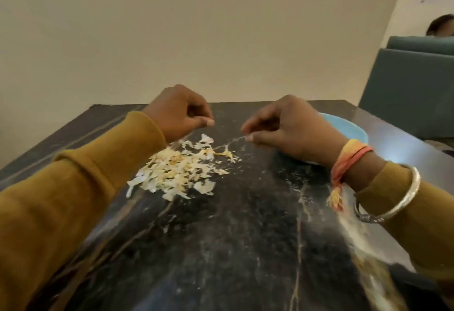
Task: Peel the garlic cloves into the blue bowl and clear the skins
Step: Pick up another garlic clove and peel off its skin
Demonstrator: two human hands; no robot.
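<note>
Our right hand [290, 128] pinches skin strip [233, 140], likely clearing it to pile [177, 170] mid-desk [245, 224]; left hand [181, 111] curled, hold unclear.

So the table [245, 237] is this black stone-look slab, pretty glossy, with pale and goldish veins running through it and a bright glare patch over on the right side. Behind it there's just a plain cream wall [196, 28]. Off to the right is a teal upholstered seat [412, 84] near the table's far corner, with another teal cushion back [417, 41] behind that and the top of somebody's head [441, 24] poking up over it.
</note>
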